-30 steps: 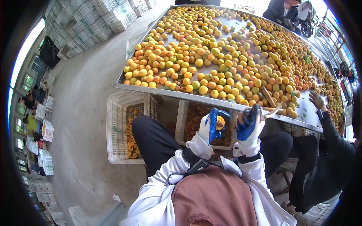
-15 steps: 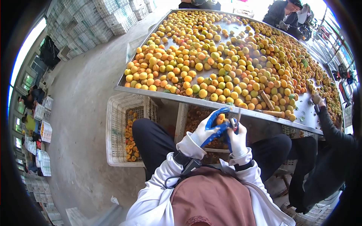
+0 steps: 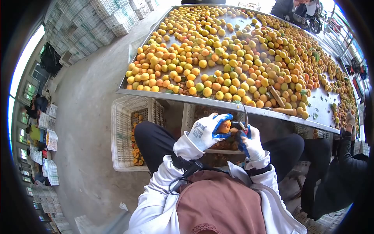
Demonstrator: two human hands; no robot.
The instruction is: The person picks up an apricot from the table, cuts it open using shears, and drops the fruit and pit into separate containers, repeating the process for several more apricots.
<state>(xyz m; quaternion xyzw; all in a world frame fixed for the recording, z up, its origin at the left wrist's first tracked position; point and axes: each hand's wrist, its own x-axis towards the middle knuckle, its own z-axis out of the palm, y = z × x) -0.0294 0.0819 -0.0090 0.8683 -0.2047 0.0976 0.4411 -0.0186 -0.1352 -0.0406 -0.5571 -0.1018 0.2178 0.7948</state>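
My left hand point(image 3: 212, 130), in a white and blue glove, is wrapped round an orange apricot point(image 3: 224, 126) in front of the table edge. Close beside it on the right, my right hand point(image 3: 249, 142), gloved the same way, grips a small tool with a curved metal part point(image 3: 245, 119) that points up. A small brownish piece shows between the two hands. Both hands are above a crate point(image 3: 189, 117) that holds fruit pieces. Many apricots point(image 3: 202, 63) lie on the metal table beyond.
Two wooden-handled tools point(image 3: 276, 96) lie near the table's front rim point(image 3: 175, 99). A white crate point(image 3: 117, 144) with apricot halves stands at the left. A co-worker's sleeve point(image 3: 344, 152) is at the right, and another person point(image 3: 290, 9) sits across the table.
My hands have moved slightly apart and down, and the curved metal part now shows upright. The co-worker's hand at the right has moved towards the table's near right corner.
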